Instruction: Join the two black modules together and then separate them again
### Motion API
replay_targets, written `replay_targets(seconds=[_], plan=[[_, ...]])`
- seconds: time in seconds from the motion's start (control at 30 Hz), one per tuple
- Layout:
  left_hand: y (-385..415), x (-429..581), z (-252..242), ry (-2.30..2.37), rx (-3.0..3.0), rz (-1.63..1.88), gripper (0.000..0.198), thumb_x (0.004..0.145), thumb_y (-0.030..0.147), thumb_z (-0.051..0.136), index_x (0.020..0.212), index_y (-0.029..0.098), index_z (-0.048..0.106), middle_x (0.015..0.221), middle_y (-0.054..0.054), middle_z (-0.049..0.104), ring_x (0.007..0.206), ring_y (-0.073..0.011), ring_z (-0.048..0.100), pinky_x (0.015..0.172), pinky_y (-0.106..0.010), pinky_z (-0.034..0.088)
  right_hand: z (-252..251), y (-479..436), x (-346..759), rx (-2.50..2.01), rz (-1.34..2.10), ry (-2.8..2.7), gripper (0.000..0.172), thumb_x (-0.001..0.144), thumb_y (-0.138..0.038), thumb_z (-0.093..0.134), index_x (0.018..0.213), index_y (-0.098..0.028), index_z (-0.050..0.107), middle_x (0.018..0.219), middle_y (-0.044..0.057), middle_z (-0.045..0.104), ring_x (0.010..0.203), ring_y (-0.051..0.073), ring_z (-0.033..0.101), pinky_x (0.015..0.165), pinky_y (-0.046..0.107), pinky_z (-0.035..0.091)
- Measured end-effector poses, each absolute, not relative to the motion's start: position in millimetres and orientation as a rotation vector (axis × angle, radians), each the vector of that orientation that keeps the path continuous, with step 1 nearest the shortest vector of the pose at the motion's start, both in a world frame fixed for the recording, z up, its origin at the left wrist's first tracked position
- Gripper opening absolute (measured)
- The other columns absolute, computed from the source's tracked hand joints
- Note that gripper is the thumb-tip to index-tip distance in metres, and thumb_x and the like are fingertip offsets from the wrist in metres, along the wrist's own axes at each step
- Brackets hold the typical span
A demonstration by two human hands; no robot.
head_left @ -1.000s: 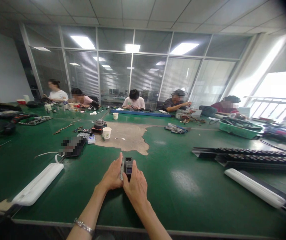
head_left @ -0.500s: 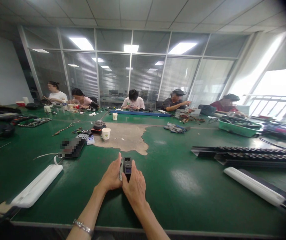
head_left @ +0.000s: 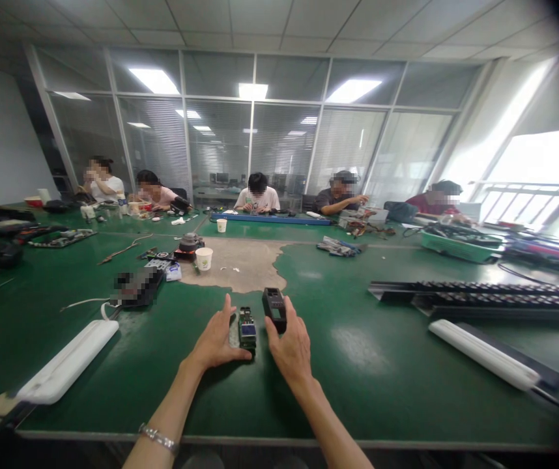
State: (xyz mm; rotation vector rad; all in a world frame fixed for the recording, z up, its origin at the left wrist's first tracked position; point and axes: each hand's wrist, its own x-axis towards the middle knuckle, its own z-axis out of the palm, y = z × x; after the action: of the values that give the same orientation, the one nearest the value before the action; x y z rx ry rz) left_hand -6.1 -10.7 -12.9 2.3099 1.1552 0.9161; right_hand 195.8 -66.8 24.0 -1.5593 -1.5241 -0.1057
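A small green circuit board with a dark screen (head_left: 248, 330) stands near the middle of the table's front half. My left hand (head_left: 215, 340) grips it from the left, thumb along its near end and fingers raised beside it. Between that palm and the board shows a greyish-white piece (head_left: 233, 335) that I cannot name. To the right, apart from the board, a black plastic housing with cut-out windows (head_left: 274, 303) is held in my right hand (head_left: 293, 344), thumb on its near left side and fingers on the right.
A green table (head_left: 348, 410) spreads out, with a bare brown patch (head_left: 255, 267) ahead. White long bars lie left (head_left: 71, 361) and right (head_left: 485, 355). Black metal rails (head_left: 455, 301), a paper cup (head_left: 204, 259), gloves (head_left: 337, 246) and a green basket (head_left: 460, 247) lie around. Several people sit across.
The black housing has come off the circuit board. My right hand has carried it to the right and slightly up, while my left hand stays with the now exposed board.
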Motion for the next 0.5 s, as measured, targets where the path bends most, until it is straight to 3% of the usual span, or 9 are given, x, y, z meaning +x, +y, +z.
replay_targets(seconds=[0.27, 0.5], plan=[[-12, -5, -10, 1.146, 2.281, 0.908, 0.144, 0.054, 0.051, 0.087, 0.149, 0.022, -0.017, 0.134, -0.013, 0.052, 0.124, -0.0323, 0.047, 0.105, -0.049, 0.034, -5, -72, 204, -1.652, -0.072, -1.559, 0.066, 0.092, -0.042, 0.047, 0.148, -0.012, 0.028, 0.132, 0.014, 0.055, 0.110, 0.026, 0.053, 0.094, 0.038, 0.042], [-10, -6, -11, 1.125, 2.285, 0.928, 0.140, 0.056, 0.048, 0.087, 0.150, 0.022, -0.013, 0.134, -0.014, 0.052, 0.123, -0.0326, 0.047, 0.105, -0.049, 0.034, -9, -77, 200, -1.721, -0.052, -1.571, 0.067, 0.092, -0.041, 0.046, 0.148, -0.011, 0.026, 0.126, 0.014, 0.059, 0.104, 0.026, 0.056, 0.092, 0.037, 0.042]])
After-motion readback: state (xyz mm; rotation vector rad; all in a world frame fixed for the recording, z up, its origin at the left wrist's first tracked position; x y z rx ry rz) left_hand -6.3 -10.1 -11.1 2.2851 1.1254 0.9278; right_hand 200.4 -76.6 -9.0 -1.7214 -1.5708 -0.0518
